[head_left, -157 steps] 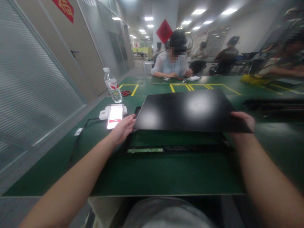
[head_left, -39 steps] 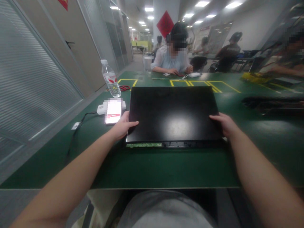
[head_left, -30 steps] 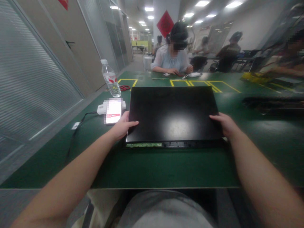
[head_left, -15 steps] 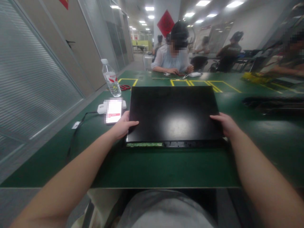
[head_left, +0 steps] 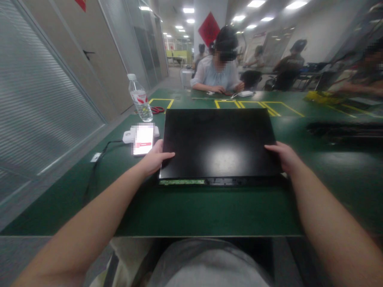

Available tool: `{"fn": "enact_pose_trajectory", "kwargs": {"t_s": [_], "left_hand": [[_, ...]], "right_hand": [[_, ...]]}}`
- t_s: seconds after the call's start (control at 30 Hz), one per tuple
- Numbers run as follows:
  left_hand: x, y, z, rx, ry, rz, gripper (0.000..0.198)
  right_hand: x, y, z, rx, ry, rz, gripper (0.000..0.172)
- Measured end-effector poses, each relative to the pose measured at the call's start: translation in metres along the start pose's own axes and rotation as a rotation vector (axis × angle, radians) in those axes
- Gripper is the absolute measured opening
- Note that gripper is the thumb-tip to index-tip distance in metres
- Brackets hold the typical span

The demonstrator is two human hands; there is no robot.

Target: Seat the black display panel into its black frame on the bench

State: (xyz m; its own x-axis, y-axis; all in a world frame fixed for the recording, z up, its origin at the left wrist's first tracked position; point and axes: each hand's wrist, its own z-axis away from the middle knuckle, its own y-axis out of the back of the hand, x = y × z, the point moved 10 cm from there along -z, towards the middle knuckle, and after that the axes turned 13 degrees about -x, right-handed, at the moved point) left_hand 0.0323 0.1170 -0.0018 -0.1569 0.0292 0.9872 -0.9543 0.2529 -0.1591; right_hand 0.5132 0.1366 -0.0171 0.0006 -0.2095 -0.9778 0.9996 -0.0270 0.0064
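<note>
A flat black display panel lies before me, glossy, with a bright reflection near its lower middle. Along its near edge runs a strip of green circuit board. My left hand grips the panel's left side, thumb on top of the face. On the opposite side my right hand holds the edge in the same way, its thumb also resting on the face. The other fingers of both hands are mostly hidden beside or beneath the panel.
On the green table, a lit phone rests against a white object with a black cable, left of the panel. Behind stand a water bottle and red-handled scissors. Dark, blurred items lie right. A person sits opposite.
</note>
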Motion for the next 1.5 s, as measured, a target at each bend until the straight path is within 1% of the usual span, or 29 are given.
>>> {"fn": "enact_pose_trajectory", "kwargs": {"t_s": [0.17, 0.5, 0.67, 0.97, 1.27, 1.5], "left_hand": [[0.0003, 0.0007, -0.0006, 0.009, -0.022, -0.011, 0.062], [0.0012, 0.0011, 0.0003, 0.006, -0.019, -0.021, 0.058], [0.0010, 0.0015, -0.0004, 0.000, -0.033, -0.023, 0.058], [0.0004, 0.0004, -0.0001, 0.010, -0.016, -0.014, 0.057], [-0.0010, 0.0000, 0.0001, -0.004, -0.006, 0.000, 0.058], [-0.0013, 0.0001, -0.0002, -0.001, -0.007, -0.001, 0.059]], "right_hand": [[-0.0016, -0.0008, 0.0013, 0.006, 0.007, -0.005, 0.032], [-0.0024, 0.0003, 0.0016, 0.018, 0.008, 0.006, 0.030], [-0.0023, -0.0009, 0.0008, -0.001, 0.004, 0.024, 0.031], [-0.0025, -0.0014, 0.0022, 0.014, -0.005, 0.016, 0.031], [0.0001, 0.0001, -0.0014, -0.010, 0.006, 0.023, 0.030], [0.0001, 0.0003, 0.0015, 0.026, -0.014, -0.023, 0.032]]}}
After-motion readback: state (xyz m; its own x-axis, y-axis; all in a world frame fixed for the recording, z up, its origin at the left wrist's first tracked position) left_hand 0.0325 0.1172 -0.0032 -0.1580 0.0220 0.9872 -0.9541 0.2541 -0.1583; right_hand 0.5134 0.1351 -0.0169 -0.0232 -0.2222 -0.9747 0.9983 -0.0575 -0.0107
